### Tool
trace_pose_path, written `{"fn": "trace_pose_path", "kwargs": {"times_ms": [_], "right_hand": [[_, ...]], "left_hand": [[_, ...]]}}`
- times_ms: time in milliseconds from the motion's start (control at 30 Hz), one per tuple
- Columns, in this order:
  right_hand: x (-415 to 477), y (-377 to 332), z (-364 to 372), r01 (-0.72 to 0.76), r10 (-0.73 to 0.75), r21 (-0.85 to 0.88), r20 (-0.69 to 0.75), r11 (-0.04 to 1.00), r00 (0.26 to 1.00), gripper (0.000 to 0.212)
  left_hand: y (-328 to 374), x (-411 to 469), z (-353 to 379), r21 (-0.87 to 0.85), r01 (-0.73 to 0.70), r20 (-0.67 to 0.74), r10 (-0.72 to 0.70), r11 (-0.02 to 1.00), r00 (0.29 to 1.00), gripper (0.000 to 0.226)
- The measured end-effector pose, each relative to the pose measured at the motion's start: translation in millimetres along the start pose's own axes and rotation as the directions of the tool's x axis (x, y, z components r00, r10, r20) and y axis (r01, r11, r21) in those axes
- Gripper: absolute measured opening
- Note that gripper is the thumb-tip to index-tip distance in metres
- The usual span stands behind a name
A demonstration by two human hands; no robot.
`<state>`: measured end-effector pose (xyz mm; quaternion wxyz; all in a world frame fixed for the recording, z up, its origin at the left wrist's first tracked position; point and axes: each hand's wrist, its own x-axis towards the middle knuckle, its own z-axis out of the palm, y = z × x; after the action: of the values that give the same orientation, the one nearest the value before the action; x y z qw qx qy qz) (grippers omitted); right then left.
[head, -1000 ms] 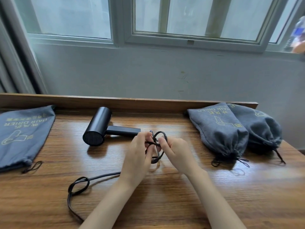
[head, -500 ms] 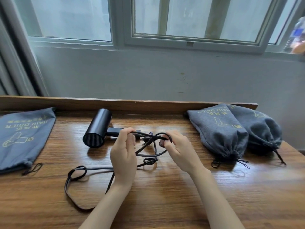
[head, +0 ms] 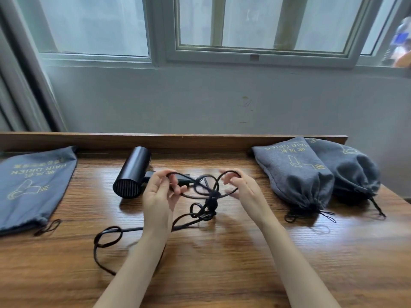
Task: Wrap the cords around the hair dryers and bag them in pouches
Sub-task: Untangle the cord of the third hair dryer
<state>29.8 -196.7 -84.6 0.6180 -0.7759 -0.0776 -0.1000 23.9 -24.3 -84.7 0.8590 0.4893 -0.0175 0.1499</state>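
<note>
A black hair dryer (head: 133, 172) lies on the wooden table (head: 222, 252), its grille facing me and its handle pointing right. Its black cord (head: 206, 196) hangs in tangled loops between my hands and trails left across the table to a small loop (head: 109, 236). My left hand (head: 159, 194) holds a strand of the cord with curled fingers just in front of the handle. My right hand (head: 242, 190) pinches another loop, raised a little above the table. An empty flat grey pouch (head: 33, 185) lies at the left.
Two filled grey drawstring pouches (head: 295, 174) (head: 353, 174) lie side by side at the right, their cords toward me. A raised wooden ledge (head: 200, 141) runs along the table's back edge below a wall and window.
My hands have drawn apart and risen slightly, spreading the bundled cord into wider, looser loops. The trailing cord on the table has shifted a little.
</note>
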Motion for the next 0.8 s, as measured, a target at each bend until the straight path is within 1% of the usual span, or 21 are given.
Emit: {"fn": "trace_pose_path", "kwargs": {"times_ms": [67,100,133,200,233,267,300,333,367,400,433,467,500,533,567,600,633,667,733,767,800], "right_hand": [[0,-1,2,-0.112,0.096,0.128,0.123,0.985,0.988,0.026],[1,-2,3,-0.140,0.116,0.167,0.149,0.976,0.982,0.029],[0,-3,4,-0.151,0.125,0.174,0.152,0.973,0.980,0.032],[-1,-5,5,-0.123,0.108,0.112,0.136,0.986,0.985,0.032],[-2,-4,6,-0.088,0.078,0.080,0.127,0.993,0.989,0.031],[-2,-4,8,-0.051,0.044,0.063,0.120,0.997,0.992,0.030],[-2,-3,9,-0.022,0.016,0.055,0.106,0.998,0.994,0.030],[-1,-2,12,0.004,-0.009,0.056,0.084,0.998,0.996,0.031],[-1,-2,13,0.034,-0.036,0.040,0.053,0.999,0.998,0.030],[-1,-1,14,0.068,-0.068,0.002,0.022,0.998,0.997,0.028],[-2,-1,15,0.107,-0.107,-0.054,0.000,0.993,0.994,0.025],[-3,-2,16,0.154,-0.156,-0.113,-0.012,0.982,0.988,0.024],[-5,-3,16,0.198,-0.205,-0.175,-0.023,0.964,0.979,0.024],[-6,-3,16,0.234,-0.248,-0.233,-0.030,0.944,0.968,0.025],[-8,-4,16,0.261,-0.280,-0.274,-0.031,0.926,0.960,0.026],[-8,-3,16,0.274,-0.296,-0.294,-0.031,0.916,0.955,0.026],[-8,-3,15,0.276,-0.298,-0.296,-0.031,0.915,0.954,0.025],[-8,-2,14,0.272,-0.294,-0.291,-0.033,0.917,0.955,0.024],[-6,0,12,0.262,-0.288,-0.306,-0.043,0.915,0.957,0.022],[-5,0,11,0.257,-0.285,-0.317,-0.047,0.913,0.957,0.022],[-4,1,9,0.247,-0.276,-0.316,-0.049,0.916,0.960,0.023]], "left_hand": [[0,-1,1,-0.148,0.125,0.059,-0.118,0.981,0.991,0.033],[0,-1,1,-0.218,0.168,0.075,-0.156,0.961,0.985,0.033],[-1,0,-1,-0.277,0.201,0.085,-0.185,0.940,0.979,0.033],[-3,2,-3,-0.354,0.258,0.087,-0.243,0.899,0.966,0.033],[-3,3,-3,-0.352,0.285,0.096,-0.269,0.892,0.958,0.033],[-5,3,-3,-0.308,0.307,0.104,-0.289,0.901,0.952,0.032],[-6,1,-1,-0.212,0.312,0.108,-0.295,0.926,0.949,0.032],[-8,-1,1,-0.037,0.285,0.098,-0.281,0.958,0.955,0.030],[-9,-4,3,0.191,0.205,0.087,-0.225,0.960,0.970,0.027],[-9,-8,4,0.385,0.076,0.104,-0.125,0.920,0.987,0.021],[-8,-13,5,0.495,-0.088,0.181,-0.003,0.864,0.984,0.019],[-7,-18,6,0.537,-0.269,0.292,0.122,0.800,0.948,0.029],[-6,-22,6,0.533,-0.443,0.424,0.226,0.721,0.877,0.040],[-7,-24,7,0.518,-0.596,0.554,0.290,0.613,0.780,0.043],[-10,-27,8,0.506,-0.710,0.659,0.311,0.489,0.685,0.040],[-14,-28,8,0.512,-0.775,0.720,0.307,0.369,0.622,0.036],[-17,-28,9,0.530,-0.801,0.742,0.305,0.279,0.597,0.031],[-19,-26,9,0.556,-0.799,0.739,0.303,0.228,0.601,0.028],[-22,-22,7,0.585,-0.789,0.736,0.285,0.189,0.614,0.027],[-24,-21,5,0.583,-0.788,0.742,0.265,0.199,0.616,0.027],[-24,-20,4,0.576,-0.782,0.740,0.254,0.241,0.623,0.026]]}}
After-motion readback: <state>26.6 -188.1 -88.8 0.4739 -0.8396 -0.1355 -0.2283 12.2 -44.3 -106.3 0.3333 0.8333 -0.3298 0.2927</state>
